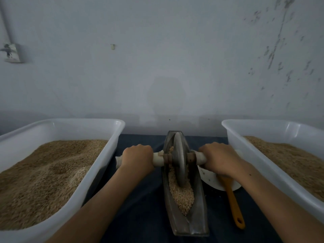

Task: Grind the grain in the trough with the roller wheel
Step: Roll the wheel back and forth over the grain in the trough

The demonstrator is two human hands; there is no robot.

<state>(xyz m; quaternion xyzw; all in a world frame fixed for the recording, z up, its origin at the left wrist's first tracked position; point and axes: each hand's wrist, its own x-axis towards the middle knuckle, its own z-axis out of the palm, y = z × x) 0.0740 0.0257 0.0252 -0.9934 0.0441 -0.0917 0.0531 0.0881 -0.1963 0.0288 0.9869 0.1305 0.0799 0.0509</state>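
Head view: a boat-shaped metal trough point(185, 220) lies lengthwise on the dark-covered desk point(140, 207), running from the near edge toward the far edge by the wall. Grain point(182, 195) fills its middle and near part. The roller wheel point(179, 160) stands upright in the trough, its rim sunk in the grain. A white-wrapped axle point(158, 159) runs through the wheel. The left hand point(137, 157) is clamped round the axle left of the wheel; the right hand point(218, 159) is clamped round it on the right. A white tub point(98, 165) of grain stands along the left edge, another point(263, 160) along the right. An orange-handled utensil point(233, 204) lies beside the trough, its head on a white dish point(208, 178).
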